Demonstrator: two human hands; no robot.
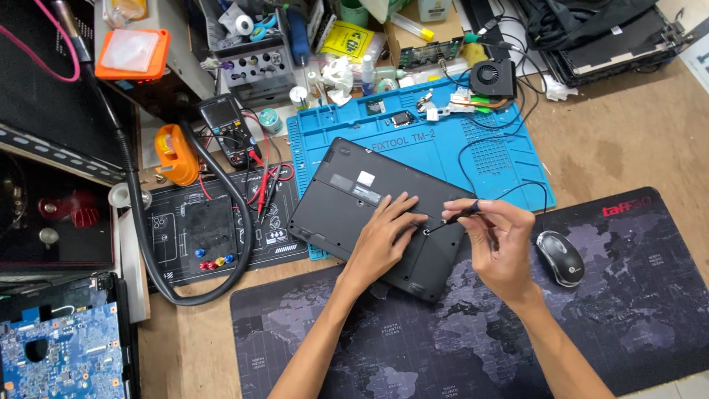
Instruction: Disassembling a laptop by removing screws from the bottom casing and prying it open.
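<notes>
We steady the rigid, slick laptop (380, 214) with our flat, spread left hand (384, 240); right hand (498, 240) fingers pinch a thin screwdriver (452, 219) (light, easily slipped).

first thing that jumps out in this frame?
At centre, a black plastic laptop lying bottom side up, pinned by the left hand while the right hand holds a thin black screwdriver to its base. Behind it lies a bright blue silicone repair mat strewn with small parts; a dark world-map desk mat with a grey computer mouse fills the foreground.
</notes>
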